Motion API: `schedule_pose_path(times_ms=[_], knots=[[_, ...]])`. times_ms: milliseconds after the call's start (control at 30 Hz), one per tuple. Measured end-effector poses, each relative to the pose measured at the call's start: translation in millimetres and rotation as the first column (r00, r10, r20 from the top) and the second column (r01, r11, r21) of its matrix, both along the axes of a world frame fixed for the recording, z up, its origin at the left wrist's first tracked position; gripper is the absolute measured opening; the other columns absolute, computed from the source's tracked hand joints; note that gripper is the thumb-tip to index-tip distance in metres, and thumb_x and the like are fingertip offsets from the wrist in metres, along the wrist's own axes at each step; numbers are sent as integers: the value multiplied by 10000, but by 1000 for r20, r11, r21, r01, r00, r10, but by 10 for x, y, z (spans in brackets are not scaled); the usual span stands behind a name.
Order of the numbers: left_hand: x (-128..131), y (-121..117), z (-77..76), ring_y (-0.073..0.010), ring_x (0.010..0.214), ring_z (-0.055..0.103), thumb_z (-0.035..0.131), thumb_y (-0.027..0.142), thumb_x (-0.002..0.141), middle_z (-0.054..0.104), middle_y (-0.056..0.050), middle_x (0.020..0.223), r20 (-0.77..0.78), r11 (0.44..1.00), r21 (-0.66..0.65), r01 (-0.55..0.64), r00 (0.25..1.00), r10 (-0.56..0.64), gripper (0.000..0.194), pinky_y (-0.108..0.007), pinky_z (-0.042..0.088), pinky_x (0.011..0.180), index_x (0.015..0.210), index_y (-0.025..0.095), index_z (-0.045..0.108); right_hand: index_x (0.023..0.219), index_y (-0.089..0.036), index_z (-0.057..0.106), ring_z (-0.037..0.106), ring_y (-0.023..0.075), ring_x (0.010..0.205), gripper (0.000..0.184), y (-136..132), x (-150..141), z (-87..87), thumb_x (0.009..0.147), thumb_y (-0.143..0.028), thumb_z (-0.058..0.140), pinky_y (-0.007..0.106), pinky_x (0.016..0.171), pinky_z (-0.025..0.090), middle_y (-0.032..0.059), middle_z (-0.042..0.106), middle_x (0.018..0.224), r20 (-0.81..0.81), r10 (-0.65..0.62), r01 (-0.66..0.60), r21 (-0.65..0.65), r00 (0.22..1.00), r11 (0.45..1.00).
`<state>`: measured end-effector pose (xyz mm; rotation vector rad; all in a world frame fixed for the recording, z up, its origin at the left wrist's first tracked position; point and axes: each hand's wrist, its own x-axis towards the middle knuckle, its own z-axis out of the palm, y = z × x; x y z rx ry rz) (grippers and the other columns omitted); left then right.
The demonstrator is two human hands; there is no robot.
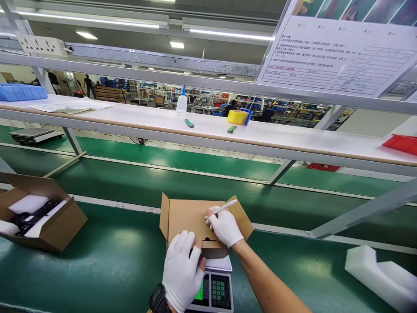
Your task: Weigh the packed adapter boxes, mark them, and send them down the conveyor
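A flat-topped cardboard box (190, 219) with raised flaps sits on a digital scale (217, 289) on the green conveyor belt (107, 269). My right hand (224, 226), in a white glove, holds a white marker pen (224, 208) with its tip against the cardboard. My left hand (182, 271), also gloved, presses on the box's near edge just above the scale's keypad and green display. A black watch (159, 299) shows at my left wrist.
To the left, an open cardboard box (61, 221) holds white foam and a black item. White foam pieces (374, 278) lie on the belt at right. A white shelf (208, 126) above carries a glue bottle, yellow tape and green items. A printed sheet (339, 56) hangs upper right.
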<state>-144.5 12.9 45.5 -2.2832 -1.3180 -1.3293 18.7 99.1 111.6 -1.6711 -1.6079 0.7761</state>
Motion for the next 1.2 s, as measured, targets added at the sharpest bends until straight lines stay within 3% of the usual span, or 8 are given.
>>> schedule_pose_path(times_ms=[500, 867, 967, 1033, 1133, 1200], knots=[[11, -11, 44, -311, 1149, 560, 532, 243, 902, 635, -104, 1235, 0, 1000, -8, -13, 1000, 13, 300, -503, 440, 997, 1169, 166, 648, 757, -196, 572, 616, 173, 573, 362, -8, -30, -14, 936, -452, 390, 304, 636, 468, 42, 695, 699, 37, 116, -115, -12, 993, 993], [31, -15, 36, -299, 1150, 561, 532, 232, 905, 640, -96, 1232, 17, 1000, 4, -24, 1000, 24, 283, -487, 414, 1018, 1151, 164, 655, 746, -194, 603, 630, 182, 609, 378, 11, -38, -55, 924, -450, 389, 304, 640, 473, 44, 700, 708, 109, 123, -124, 3, 986, 992], [35, -19, 29, -294, 1163, 550, 532, 232, 904, 635, -93, 1240, 24, 1000, 17, -15, 1000, 14, 296, -479, 396, 1033, 1168, 167, 649, 744, -184, 607, 619, 182, 584, 404, -8, -32, 0, 901, -515, 435, 307, 617, 486, 60, 688, 695, -5, 38, -38, 66, 999, 997], [18, -28, 26, -290, 1167, 543, 535, 224, 897, 629, -93, 1246, 16, 1000, 10, -11, 1000, 10, 308, -472, 393, 1035, 1180, 166, 644, 842, -167, 627, 600, 176, 547, 471, -84, 60, 89, 877, -611, 476, 302, 548, 479, 72, 692, 721, -160, -55, 76, 122, 986, 990], [-22, -33, 69, -303, 1197, 519, 547, 255, 884, 602, -103, 1285, -13, 1000, 3, -14, 1000, 14, 317, -476, 398, 1040, 1173, 166, 642, 1105, -160, 614, 594, 165, 561, 646, -273, 343, 250, 822, -735, 529, 274, 454, 452, 89, 710, 850, -330, -176, 252, 205, 928, 946], [-19, 6, 180, -297, 1157, 534, 554, 328, 879, 592, -115, 1275, -72, 1000, 9, 28, 997, -27, 341, -467, 436, 994, 1171, 175, 640, 1179, -172, 599, 625, 164, 649, 681, -305, 541, 321, 809, -743, 575, 260, 511, 506, 94, 705, 916, -343, -233, 333, 271, 910, 903]])
